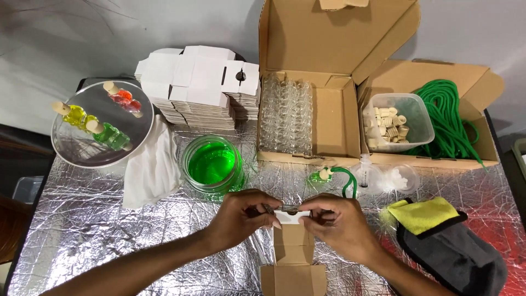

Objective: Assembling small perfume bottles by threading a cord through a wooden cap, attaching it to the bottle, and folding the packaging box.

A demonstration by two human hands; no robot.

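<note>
A: What is seen of the surface and the room?

B: A table point(82, 230) covered in crinkled silver foil is shown, with a plain grey wall behind it. A red tint is cast on the foil at the far right.

A: And what is laid out around the hands?

B: A round metal tray point(71, 151) is set at the left, and three small bottles with yellow, green and red liquid are lain on it. A white cloth point(150, 167) is draped just beside it, and a stack of flat white cartons point(200, 87) is piled behind. A glass jar of green liquid point(212, 163) is placed just beyond the left hand. Two open cardboard boxes are stood at the back: empty clear bottles point(286, 112) are packed in one, a tub of wooden stoppers point(390, 123) and green cord point(446, 118) in the other. A yellow cloth point(424, 214) is laid on a grey one at the right.

A: What is held?

B: A small brown cardboard box point(293, 257), partly folded, is gripped at its top edge by both the left hand point(241, 219) and the right hand point(337, 222), fingers pinched shut on it, at the near middle of the table. What exactly is pinched between the fingertips cannot be told.
</note>
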